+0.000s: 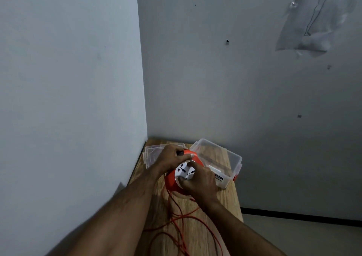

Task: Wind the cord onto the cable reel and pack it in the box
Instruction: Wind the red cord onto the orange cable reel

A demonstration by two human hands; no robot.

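Cable reel (177,174) on the table (225,199) near the wall corner, lid (151,155) behind-left of it, open box (219,161) to its right, loose cord (176,222) trailing in front

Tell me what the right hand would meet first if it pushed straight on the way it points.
The right hand points up-left across the reel's round white socket face; beyond it, probably the left hand, though depth is unclear.

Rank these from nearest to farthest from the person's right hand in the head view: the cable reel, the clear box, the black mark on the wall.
1. Cable reel, under the right hand, touching it.
2. Clear box, just beyond, to the right.
3. Black mark, high on the wall.
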